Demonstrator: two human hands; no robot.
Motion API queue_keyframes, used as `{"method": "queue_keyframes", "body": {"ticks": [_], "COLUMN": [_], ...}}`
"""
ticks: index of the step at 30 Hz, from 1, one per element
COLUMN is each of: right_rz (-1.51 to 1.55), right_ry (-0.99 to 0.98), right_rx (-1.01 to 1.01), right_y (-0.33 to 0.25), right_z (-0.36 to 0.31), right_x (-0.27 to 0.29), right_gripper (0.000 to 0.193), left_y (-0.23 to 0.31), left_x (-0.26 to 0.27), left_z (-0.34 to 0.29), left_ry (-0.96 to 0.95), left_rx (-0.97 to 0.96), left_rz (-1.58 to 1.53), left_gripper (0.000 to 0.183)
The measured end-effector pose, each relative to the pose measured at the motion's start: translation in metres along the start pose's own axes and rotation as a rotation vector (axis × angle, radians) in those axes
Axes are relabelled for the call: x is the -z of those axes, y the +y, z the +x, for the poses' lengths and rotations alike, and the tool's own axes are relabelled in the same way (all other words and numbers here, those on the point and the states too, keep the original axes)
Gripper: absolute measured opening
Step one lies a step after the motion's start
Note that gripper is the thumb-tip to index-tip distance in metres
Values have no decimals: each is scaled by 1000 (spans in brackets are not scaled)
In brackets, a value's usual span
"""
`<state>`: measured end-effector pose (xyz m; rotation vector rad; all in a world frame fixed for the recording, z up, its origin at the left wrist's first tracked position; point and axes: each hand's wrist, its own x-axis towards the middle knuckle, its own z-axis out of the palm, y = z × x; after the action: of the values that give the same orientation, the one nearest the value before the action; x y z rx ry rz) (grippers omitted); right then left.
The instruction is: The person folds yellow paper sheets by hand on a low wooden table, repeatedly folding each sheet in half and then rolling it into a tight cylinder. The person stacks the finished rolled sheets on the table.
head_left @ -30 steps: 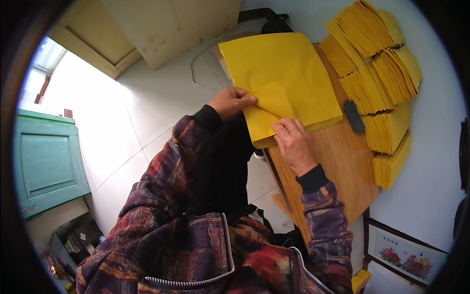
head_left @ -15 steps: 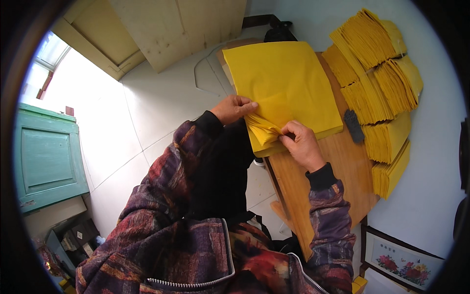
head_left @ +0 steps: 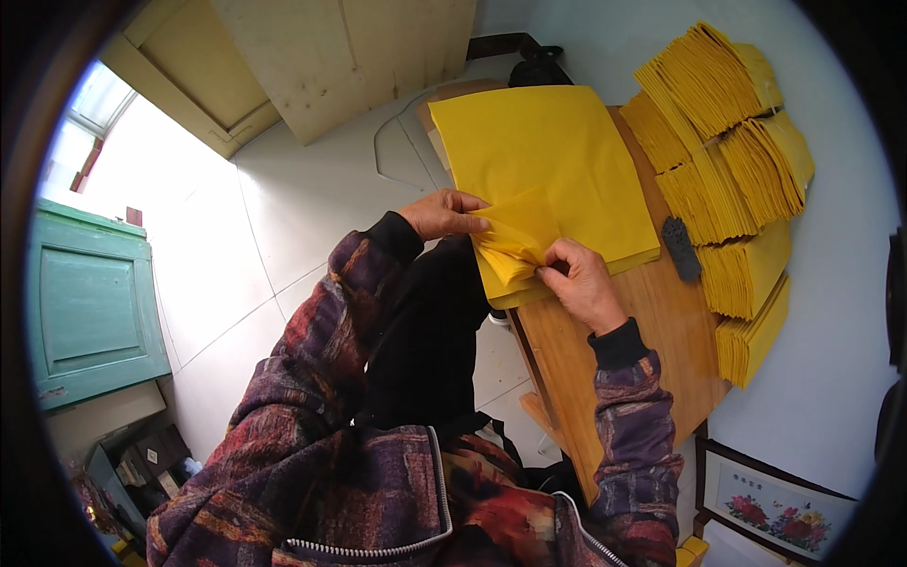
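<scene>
A folded bundle of thin yellow sheets point(head_left: 515, 241) is between my two hands, above the near edge of a large yellow sheet stack point(head_left: 548, 142). My left hand point(head_left: 442, 214) pinches the bundle's left end, thumb on top. At its right lower corner, my right hand point(head_left: 586, 285) grips the layers between thumb and forefinger. The bundle's front edge fans into several loose layers, and a pale top layer stands up a little. Beneath lies the large stack, flat on the wooden table point(head_left: 624, 350), its left part reaching past the table's edge.
Piles of folded yellow sheets point(head_left: 727, 170) lean against the white wall on the right. A dark grey knobbly object point(head_left: 680, 249) lies beside them. Left are a tiled floor point(head_left: 312, 208) and a green cabinet door point(head_left: 99, 293). A framed flower picture point(head_left: 775, 501) stands lower right.
A thin top layer of the bundle has come up between my hands. My left hand has shifted slightly; my right hand stays at the corner.
</scene>
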<state>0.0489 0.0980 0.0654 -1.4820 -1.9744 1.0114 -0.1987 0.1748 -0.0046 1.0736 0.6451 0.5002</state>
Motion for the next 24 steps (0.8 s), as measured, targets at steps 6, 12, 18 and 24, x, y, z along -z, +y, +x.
{"method": "queue_keyframes", "body": {"ticks": [6, 12, 18, 24], "right_rz": [-4, 10, 64, -6], "right_ry": [15, 23, 13, 7], "right_rx": [-6, 13, -29, -16], "right_y": [1, 1, 3, 4], "right_z": [-3, -4, -3, -1], "right_x": [-2, -2, -1, 1], "right_gripper": [14, 13, 12, 14], "left_y": [-3, -6, -3, 1], "left_x": [-4, -2, 11, 10], "left_z": [4, 5, 0, 2], "left_ry": [153, 144, -100, -82], "left_rx": [70, 60, 10, 21], "left_rz": [102, 130, 98, 66], "left_gripper": [29, 29, 37, 33]}}
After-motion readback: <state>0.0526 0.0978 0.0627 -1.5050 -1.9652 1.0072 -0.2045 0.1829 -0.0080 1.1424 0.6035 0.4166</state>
